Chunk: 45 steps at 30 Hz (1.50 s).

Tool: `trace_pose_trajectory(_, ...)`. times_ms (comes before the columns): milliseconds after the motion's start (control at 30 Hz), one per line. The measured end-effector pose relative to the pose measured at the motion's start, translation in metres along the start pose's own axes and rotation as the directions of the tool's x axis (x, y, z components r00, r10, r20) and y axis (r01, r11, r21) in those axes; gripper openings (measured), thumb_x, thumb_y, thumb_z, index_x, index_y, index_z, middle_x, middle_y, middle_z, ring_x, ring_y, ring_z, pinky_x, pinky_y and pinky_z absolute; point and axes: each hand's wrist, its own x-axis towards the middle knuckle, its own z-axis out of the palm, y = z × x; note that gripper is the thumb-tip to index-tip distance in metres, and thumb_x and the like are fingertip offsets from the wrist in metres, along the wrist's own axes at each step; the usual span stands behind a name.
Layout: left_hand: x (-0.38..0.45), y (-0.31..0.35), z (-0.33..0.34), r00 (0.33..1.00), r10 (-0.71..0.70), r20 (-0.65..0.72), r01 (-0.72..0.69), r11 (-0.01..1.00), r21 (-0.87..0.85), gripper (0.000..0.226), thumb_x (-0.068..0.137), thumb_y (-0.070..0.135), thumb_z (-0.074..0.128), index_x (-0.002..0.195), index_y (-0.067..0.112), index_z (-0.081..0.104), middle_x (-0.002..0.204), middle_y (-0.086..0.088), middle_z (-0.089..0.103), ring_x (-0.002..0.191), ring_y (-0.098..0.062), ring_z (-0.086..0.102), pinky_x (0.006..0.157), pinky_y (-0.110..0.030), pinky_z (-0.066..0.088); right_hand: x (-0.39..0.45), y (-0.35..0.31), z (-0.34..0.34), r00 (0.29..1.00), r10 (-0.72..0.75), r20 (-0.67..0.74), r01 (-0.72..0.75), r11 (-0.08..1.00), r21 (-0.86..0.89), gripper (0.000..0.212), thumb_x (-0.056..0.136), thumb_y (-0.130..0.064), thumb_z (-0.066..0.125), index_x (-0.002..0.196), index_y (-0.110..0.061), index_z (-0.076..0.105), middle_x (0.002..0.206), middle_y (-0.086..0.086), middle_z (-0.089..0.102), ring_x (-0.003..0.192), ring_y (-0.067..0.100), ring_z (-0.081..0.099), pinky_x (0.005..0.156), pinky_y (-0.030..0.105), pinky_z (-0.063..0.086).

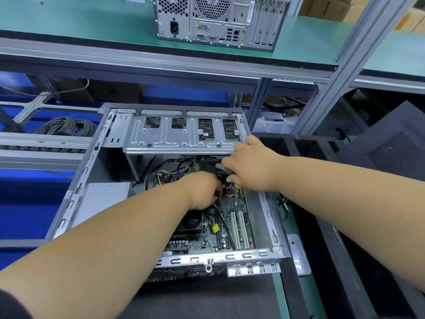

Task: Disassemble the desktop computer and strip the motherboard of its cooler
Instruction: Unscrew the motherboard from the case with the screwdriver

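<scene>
1. The desktop computer case is lying open on the worktop, with the motherboard still seated in its floor and the black cooler sitting on the board, partly hidden under the left forearm.
2. The left hand is reaching down onto the board with its fingers curled closed; what it is gripping is hidden, so I cannot tell.
3. The right hand is working just below the drive cage, fingers pinched narrow around what looks like a black cable or plug.
4. Judging from this, the cables are still being unplugged, so the task is at an early stage.
5. Pulling on the wire rather than the plug body could be tearing the leads or straining the board socket.
6. A latched connector yanked at an angle could be bending pins.
7. The bare sheet-metal edges of the cage and case are sitting near both wrists, so a sudden release could be scraping skin.
</scene>
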Motion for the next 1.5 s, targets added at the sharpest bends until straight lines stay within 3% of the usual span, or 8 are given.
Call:
trace_pose_trajectory(100,0.0003,-0.0001,0.0001,1.000,-0.003,-0.004,0.003,1.000,-0.008,0.026,0.090,0.017,0.053,0.108,0.023,0.070,0.118,-0.003,0.058,0.103,-0.023,0.056,0.073,-0.026,0.039,0.0002,-0.0015,-0.0005,0.998,0.055,-0.002,-0.054,0.988,0.144,0.019,0.091,-0.036,0.053,0.106,-0.025,0.051,0.102,-0.005,0.059,0.107,0.021,0.044,0.088,0.038,0.022)
trace_pose_trajectory(300,0.0007,-0.0003,0.0007,1.000,-0.003,0.016,0.002,1.000,0.028,0.025,0.092,0.019,0.051,0.111,0.019,0.068,0.119,-0.007,0.057,0.103,-0.026,0.055,0.070,-0.026,0.037,-0.0015,-0.0025,0.0015,0.999,0.007,-0.036,-0.009,0.998,-0.060,0.043,0.100,-0.054,0.029,0.113,-0.018,0.050,0.101,-0.003,0.061,0.104,0.022,0.044,0.094,0.041,0.022)
trace_pose_trajectory(567,0.0020,-0.0011,-0.0003,1.000,-0.001,-0.001,0.001,1.000,-0.022,0.025,0.090,0.017,0.053,0.107,0.022,0.070,0.117,-0.005,0.060,0.101,-0.025,0.057,0.071,-0.025,0.039,-0.0024,-0.0023,-0.0022,0.998,0.049,-0.032,-0.045,0.993,0.112,0.019,0.088,-0.032,0.051,0.105,-0.024,0.053,0.102,-0.006,0.056,0.103,0.019,0.038,0.089,0.039,0.022)
trace_pose_trajectory(733,0.0013,-0.0010,-0.0002,1.000,0.009,0.011,-0.009,1.000,-0.010,0.024,0.090,0.018,0.053,0.107,0.022,0.070,0.118,-0.005,0.059,0.103,-0.025,0.057,0.077,-0.029,0.044,-0.0026,-0.0017,-0.0028,1.000,0.012,-0.021,-0.012,1.000,0.004,0.035,0.100,-0.052,0.035,0.103,-0.023,0.055,0.089,-0.008,0.056,0.101,0.018,0.041,0.090,0.039,0.019)
trace_pose_trajectory(900,0.0010,-0.0015,-0.0004,1.000,0.000,0.008,0.001,0.999,-0.034,0.023,0.089,0.017,0.054,0.105,0.022,0.070,0.117,-0.003,0.060,0.102,-0.024,0.057,0.080,-0.029,0.047,-0.0042,-0.0027,-0.0018,0.997,0.073,-0.009,-0.070,0.981,0.179,0.026,0.086,-0.030,0.053,0.111,-0.024,0.052,0.104,-0.006,0.060,0.102,0.017,0.039,0.089,0.039,0.022)
trace_pose_trajectory(1100,0.0013,-0.0005,-0.0010,1.000,0.001,0.026,-0.001,1.000,0.008,0.023,0.090,0.018,0.053,0.106,0.021,0.069,0.117,-0.005,0.059,0.101,-0.026,0.057,0.078,-0.032,0.048,-0.0025,-0.0048,0.0013,0.999,0.017,-0.041,-0.018,1.000,-0.026,0.043,0.098,-0.055,0.034,0.114,-0.017,0.049,0.099,-0.003,0.064,0.105,0.022,0.044,0.094,0.041,0.020)
trace_pose_trajectory(1300,0.0019,-0.0018,-0.0003,1.000,0.003,0.005,-0.003,1.000,-0.019,0.023,0.089,0.018,0.055,0.105,0.022,0.070,0.117,-0.003,0.061,0.101,-0.025,0.057,0.076,-0.028,0.044,-0.0031,-0.0049,0.0019,0.997,0.069,-0.035,-0.062,0.983,0.172,0.029,0.085,-0.030,0.057,0.114,-0.025,0.051,0.110,-0.005,0.056,0.107,0.019,0.039,0.091,0.040,0.020)
trace_pose_trajectory(1500,0.0028,0.0006,0.0011,0.999,-0.035,-0.017,0.036,0.999,0.017,0.022,0.090,0.020,0.055,0.109,0.015,0.066,0.114,-0.008,0.062,0.100,-0.029,0.059,0.069,-0.028,0.040,-0.0019,-0.0056,-0.0003,0.999,0.007,-0.046,-0.008,1.000,-0.019,0.047,0.095,-0.063,0.031,0.105,-0.025,0.058,0.098,-0.007,0.065,0.102,0.018,0.043,0.093,0.040,0.016)
